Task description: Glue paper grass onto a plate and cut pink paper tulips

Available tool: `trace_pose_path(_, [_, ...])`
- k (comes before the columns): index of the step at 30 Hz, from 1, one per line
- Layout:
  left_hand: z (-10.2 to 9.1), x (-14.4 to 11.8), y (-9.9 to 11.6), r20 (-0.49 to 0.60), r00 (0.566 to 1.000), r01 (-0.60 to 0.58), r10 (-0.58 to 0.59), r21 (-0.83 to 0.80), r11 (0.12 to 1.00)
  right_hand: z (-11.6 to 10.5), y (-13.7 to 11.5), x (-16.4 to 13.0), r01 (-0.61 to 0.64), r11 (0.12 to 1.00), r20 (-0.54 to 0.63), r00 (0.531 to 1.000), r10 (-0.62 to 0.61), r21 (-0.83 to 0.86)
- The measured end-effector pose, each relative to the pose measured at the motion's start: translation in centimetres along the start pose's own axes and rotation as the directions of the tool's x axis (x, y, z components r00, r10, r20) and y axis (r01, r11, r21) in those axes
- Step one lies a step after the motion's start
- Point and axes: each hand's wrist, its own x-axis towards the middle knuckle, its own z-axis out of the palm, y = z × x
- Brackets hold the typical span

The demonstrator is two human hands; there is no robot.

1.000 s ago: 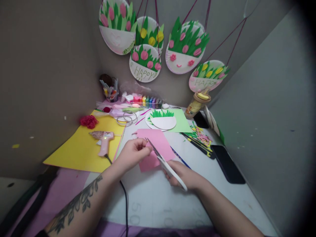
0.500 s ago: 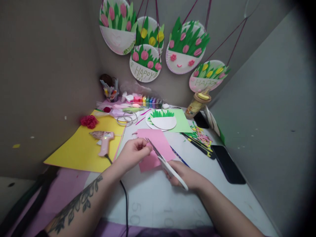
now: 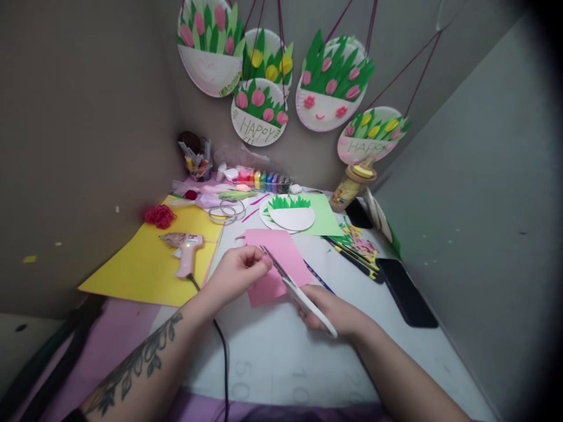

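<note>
In the head view, my right hand (image 3: 323,308) is closed around a pair of white-handled scissors (image 3: 303,299). The dark blades point up and left, with their tips at the fingers of my left hand (image 3: 246,266). Those left fingers are pinched together; whatever lies between them is too small or hidden to make out. Beneath the blades and both hands is a sheet of pink paper (image 3: 284,252) on the white table covering. Just beyond it lies a cut white paper plate (image 3: 292,219) with green paper grass along its top.
A pink glue gun (image 3: 189,255) rests on yellow paper (image 3: 136,264), its cord running toward me. At right are craft knives (image 3: 356,262), paper scraps (image 3: 358,237) and a phone (image 3: 407,293). A cup (image 3: 352,187) stands behind. Decorated plates (image 3: 259,126) hang on the wall.
The scissors' handle has shifted very slightly to the right. My left hand and the pink paper stay in place.
</note>
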Motion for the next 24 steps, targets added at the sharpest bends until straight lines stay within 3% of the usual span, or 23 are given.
trace_pose_path(24, [-0.10, -0.08, 0.17, 0.005, 1.000, 0.000, 0.000, 0.032, 0.999, -0.46, 0.09, -0.17, -0.002, 1.000, 0.015, 1.000, 0.002, -0.013])
